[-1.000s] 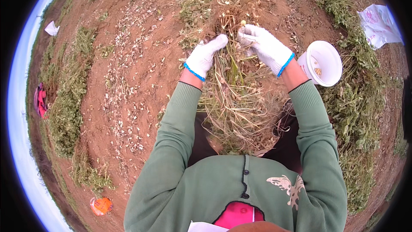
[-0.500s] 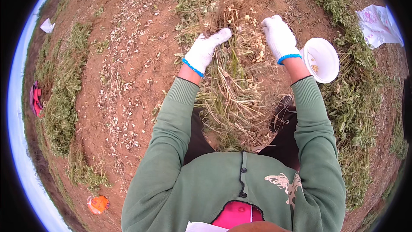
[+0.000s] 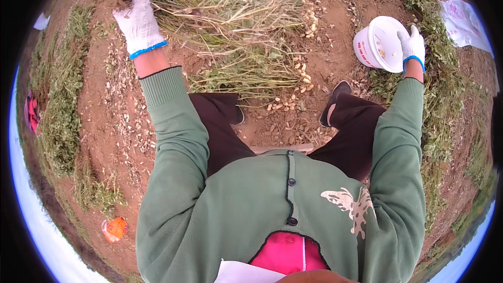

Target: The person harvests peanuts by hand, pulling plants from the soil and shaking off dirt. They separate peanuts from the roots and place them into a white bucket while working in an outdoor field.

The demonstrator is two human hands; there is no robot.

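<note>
My left hand (image 3: 140,15), in a white knit glove with a blue cuff, is at the far left. Its fingers stretch out and its thumb stands apart, beside the dark root end of a pile of pulled peanut plants (image 3: 236,15). Out to the right, my right hand (image 3: 413,47), gloved the same way, closes over the right rim of a white bucket (image 3: 364,46). The bucket tilts a little and has a few peanuts (image 3: 381,52) at its bottom. Loose peanuts (image 3: 304,78) lie along the right side of the plant pile.
My shoes stand on brown soil (image 3: 272,131) either side of the near peanuts. Rows of green plants (image 3: 68,110) run along the left and right. A white printed sack (image 3: 463,23) lies far right, an orange bag (image 3: 114,229) near left, and pink cloth (image 3: 31,112) left.
My hands have moved apart: the left swung out left from the plants, the right went to the bucket rim. The plants now lie crosswise, uncovering more peanuts near my feet.
</note>
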